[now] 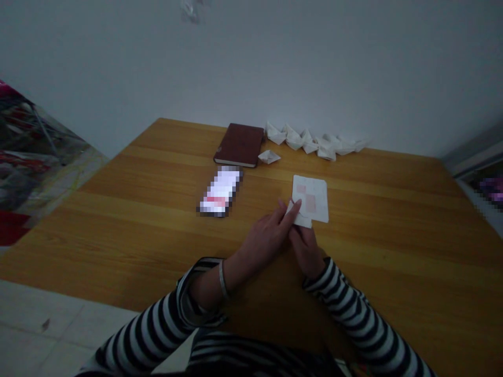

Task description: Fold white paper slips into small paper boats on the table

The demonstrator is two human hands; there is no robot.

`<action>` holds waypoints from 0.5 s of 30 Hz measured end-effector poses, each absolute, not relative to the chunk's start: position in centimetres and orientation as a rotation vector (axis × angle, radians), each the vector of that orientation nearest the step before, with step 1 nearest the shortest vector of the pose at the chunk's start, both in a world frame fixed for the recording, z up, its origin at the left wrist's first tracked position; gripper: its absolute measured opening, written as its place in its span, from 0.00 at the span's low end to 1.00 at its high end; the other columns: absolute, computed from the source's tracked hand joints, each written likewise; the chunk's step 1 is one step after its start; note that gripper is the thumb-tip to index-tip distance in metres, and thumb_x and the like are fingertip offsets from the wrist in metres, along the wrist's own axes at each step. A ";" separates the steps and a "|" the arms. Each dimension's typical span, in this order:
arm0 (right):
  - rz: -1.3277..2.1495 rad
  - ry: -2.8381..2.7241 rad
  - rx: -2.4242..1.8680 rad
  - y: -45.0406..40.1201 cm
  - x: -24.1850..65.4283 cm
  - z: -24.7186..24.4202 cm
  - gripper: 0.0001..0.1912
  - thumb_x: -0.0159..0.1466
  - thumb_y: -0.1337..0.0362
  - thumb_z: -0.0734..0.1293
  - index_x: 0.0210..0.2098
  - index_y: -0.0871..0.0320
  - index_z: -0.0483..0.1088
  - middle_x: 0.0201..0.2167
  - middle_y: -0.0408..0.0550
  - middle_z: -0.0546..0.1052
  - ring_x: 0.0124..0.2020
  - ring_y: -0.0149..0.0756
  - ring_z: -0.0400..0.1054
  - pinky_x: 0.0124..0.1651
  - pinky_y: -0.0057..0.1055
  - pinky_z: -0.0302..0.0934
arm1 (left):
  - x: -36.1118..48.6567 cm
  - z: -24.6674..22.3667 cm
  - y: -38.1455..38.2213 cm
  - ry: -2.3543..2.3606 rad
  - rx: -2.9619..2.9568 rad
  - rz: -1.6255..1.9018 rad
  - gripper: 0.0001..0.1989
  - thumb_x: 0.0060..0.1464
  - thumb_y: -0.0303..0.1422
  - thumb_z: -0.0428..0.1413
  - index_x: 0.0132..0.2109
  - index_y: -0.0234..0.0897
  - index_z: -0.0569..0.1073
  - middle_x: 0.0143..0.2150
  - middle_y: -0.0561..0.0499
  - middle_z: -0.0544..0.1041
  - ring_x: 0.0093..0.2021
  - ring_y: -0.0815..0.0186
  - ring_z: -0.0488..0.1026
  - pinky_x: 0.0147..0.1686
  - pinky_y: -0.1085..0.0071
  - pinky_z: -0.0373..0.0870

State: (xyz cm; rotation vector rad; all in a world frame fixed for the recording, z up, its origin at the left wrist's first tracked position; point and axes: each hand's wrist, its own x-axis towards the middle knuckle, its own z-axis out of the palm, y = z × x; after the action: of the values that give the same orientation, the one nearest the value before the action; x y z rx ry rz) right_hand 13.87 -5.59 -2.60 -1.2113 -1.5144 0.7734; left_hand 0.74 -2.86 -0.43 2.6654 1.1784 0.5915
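A white paper sheet (312,198) with pale pink squares lies partly on the wooden table, and its near corner is folded up. My left hand (267,236) pinches that folded corner between fingers and thumb. My right hand (304,250) sits just below and behind it, gripping the sheet's near edge, with its fingertips hidden by the paper and my left hand. A metal bangle (223,280) circles my left wrist, and striped sleeves cover both forearms.
A row of several folded paper boats (314,141) stands along the wall, with one small boat (269,156) beside a dark red notebook (239,145). A pixelated phone (219,191) lies on the wooden table (118,209). Colourful clutter sits left of the table.
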 end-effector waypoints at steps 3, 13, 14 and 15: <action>0.781 -1.504 -1.225 -5.7 13.7 -2.6 0.22 0.70 0.58 0.57 0.61 0.53 0.65 0.54 0.52 0.76 0.58 0.44 0.68 0.62 0.45 0.61 | 0.7 -0.4 -2.8 1.210 2.662 0.587 0.33 0.64 0.26 0.47 0.71 0.35 0.42 0.53 0.36 0.75 0.44 0.57 0.78 0.43 0.64 0.74; 0.590 -1.392 -1.411 -5.2 14.2 -3.1 0.23 0.69 0.62 0.58 0.62 0.55 0.65 0.52 0.55 0.78 0.55 0.45 0.71 0.60 0.49 0.63 | 1.0 -0.4 -2.9 1.183 2.641 0.466 0.25 0.63 0.28 0.51 0.65 0.31 0.58 0.44 0.39 0.80 0.37 0.56 0.79 0.33 0.65 0.73; 0.594 -1.413 -1.414 -5.2 14.3 -3.1 0.24 0.68 0.64 0.58 0.63 0.55 0.64 0.52 0.54 0.78 0.54 0.45 0.72 0.59 0.49 0.64 | 1.1 -0.4 -2.9 1.189 2.580 0.479 0.24 0.62 0.28 0.51 0.64 0.32 0.60 0.43 0.40 0.81 0.35 0.56 0.79 0.32 0.65 0.73; 0.583 -1.453 -1.411 -5.3 14.3 -3.0 0.25 0.68 0.66 0.58 0.63 0.54 0.63 0.52 0.54 0.78 0.53 0.45 0.73 0.58 0.49 0.65 | 1.0 -0.5 -2.8 1.211 2.494 0.513 0.23 0.61 0.28 0.52 0.63 0.32 0.62 0.41 0.40 0.81 0.33 0.57 0.79 0.31 0.65 0.73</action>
State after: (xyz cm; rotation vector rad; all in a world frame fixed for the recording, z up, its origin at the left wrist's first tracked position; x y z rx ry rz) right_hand 14.28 -5.30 -3.03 -1.4107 -1.4532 0.5830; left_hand 1.02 -2.81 -0.46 2.4940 1.2112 0.5130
